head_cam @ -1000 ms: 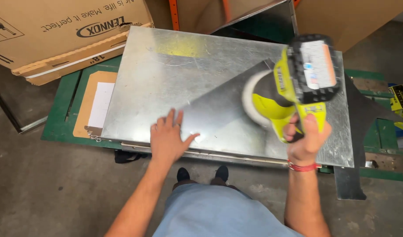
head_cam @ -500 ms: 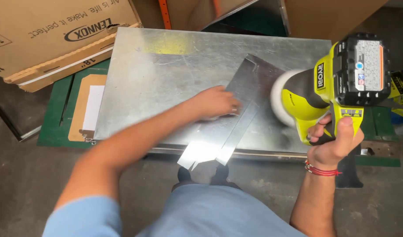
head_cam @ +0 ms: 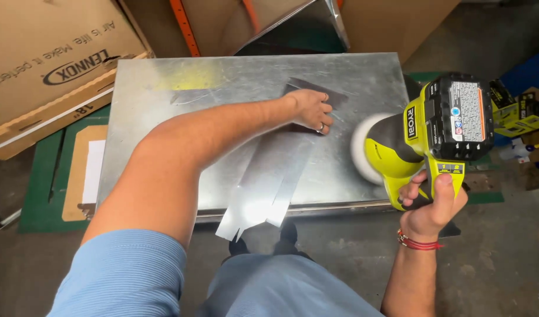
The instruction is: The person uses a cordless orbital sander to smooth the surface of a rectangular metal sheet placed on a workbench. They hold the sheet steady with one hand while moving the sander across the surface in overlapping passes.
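Two hands: left hand [head_cam: 313, 110] pressing metal strip [head_cam: 275, 170], seemingly flat; right hand [head_cam: 432, 206] gripping polisher [head_cam: 425, 132] beside it

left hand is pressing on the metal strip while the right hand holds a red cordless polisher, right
Not quite: the polisher in the right hand is yellow-green and black, not red. The head view shows this. The left hand is indeed on the metal strip.

Counting what lies under my hands

I count one large metal sheet [head_cam: 164, 117], one narrow bent metal strip [head_cam: 269, 182] on it, one yellow-green cordless polisher [head_cam: 422, 141] at the right, two cardboard boxes [head_cam: 40, 64] far, and my two hands.
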